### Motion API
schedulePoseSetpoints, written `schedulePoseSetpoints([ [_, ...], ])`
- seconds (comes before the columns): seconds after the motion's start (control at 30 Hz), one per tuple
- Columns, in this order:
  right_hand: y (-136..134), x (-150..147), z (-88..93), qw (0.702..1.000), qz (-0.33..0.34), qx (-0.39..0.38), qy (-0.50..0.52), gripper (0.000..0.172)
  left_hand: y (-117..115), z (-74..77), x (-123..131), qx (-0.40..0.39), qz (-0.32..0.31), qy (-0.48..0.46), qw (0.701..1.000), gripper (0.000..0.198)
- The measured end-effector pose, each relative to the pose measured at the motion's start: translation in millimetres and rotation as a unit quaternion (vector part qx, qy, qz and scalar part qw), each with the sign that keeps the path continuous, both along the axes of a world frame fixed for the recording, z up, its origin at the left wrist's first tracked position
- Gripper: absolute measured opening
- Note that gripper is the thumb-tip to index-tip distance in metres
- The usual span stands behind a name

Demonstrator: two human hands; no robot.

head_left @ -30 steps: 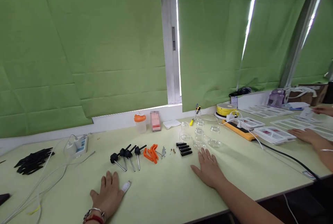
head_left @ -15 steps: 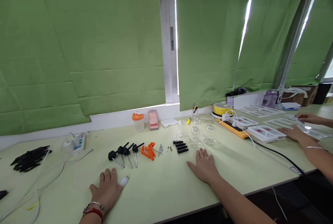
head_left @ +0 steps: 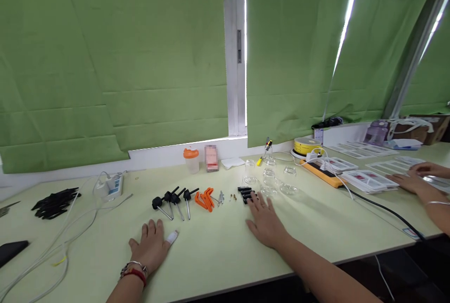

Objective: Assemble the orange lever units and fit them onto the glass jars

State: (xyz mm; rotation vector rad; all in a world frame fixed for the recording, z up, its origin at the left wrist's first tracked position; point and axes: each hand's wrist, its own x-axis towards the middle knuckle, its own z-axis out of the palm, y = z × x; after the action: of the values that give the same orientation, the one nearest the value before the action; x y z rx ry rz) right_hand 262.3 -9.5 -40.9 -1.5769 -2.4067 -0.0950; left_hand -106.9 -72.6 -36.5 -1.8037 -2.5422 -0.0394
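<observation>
My left hand (head_left: 151,246) lies flat on the pale tabletop, fingers spread, a white wrap on its thumb. Beyond it are several black-headed metal rods with black cross handles (head_left: 176,199). Orange angled plastic pieces (head_left: 206,200) lie to the right of these, followed by small metal screws (head_left: 221,198) and tiny brown bits (head_left: 235,197). My right hand (head_left: 267,223) is open and empty, its fingertips at the near side of several short black cylinders (head_left: 245,192), partly covering them. Whether it touches them I cannot tell. Upturned clear glasses (head_left: 269,178) stand just behind.
An orange-lidded cup (head_left: 191,161) and a pink box (head_left: 211,158) stand by the wall. At left are a power strip (head_left: 114,188), loose cables and a black pile (head_left: 54,203). At right, an orange power strip (head_left: 321,173), printed sheets (head_left: 367,181) and another person's hands (head_left: 411,181).
The view has turned slightly left, so most things sit further right. My right hand has shifted left toward the black cylinders. My left hand stays flat on the table.
</observation>
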Motion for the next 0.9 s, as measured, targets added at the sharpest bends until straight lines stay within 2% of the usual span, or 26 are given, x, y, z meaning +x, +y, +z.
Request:
schedulePoseSetpoints([
  [0.07, -0.1, -15.8, 4.1, 0.996, 0.084, -0.016, 0.002, 0.062, -0.4, 1.9, 1.8, -0.003, 0.003, -0.001, 1.000, 0.072],
  [0.13, 2.7, -32.6, 6.0, 0.992, 0.123, -0.025, 0.006, 0.062, -0.6, 3.2, 3.3, -0.004, 0.003, -0.003, 1.000, 0.071],
  [0.27, 12.8, -59.0, 3.6, 0.991, 0.125, -0.034, 0.014, 0.065, -0.7, 3.0, 3.7, -0.008, -0.007, -0.008, 1.000, 0.071],
  [0.37, 19.3, -67.0, -0.2, 0.991, 0.126, -0.043, 0.018, 0.065, -1.1, 2.8, 4.5, -0.015, -0.011, -0.011, 1.000, 0.074],
  [0.67, 22.8, -67.0, 0.1, 0.983, 0.164, -0.076, 0.027, 0.060, -4.1, 10.5, 21.9, -0.023, -0.055, -0.022, 0.998, 0.078],
  [0.9, 22.5, -68.6, 6.5, 0.976, 0.199, -0.080, 0.042, 0.056, -9.8, 9.8, 43.3, -0.007, -0.095, -0.008, 0.995, 0.077],
])
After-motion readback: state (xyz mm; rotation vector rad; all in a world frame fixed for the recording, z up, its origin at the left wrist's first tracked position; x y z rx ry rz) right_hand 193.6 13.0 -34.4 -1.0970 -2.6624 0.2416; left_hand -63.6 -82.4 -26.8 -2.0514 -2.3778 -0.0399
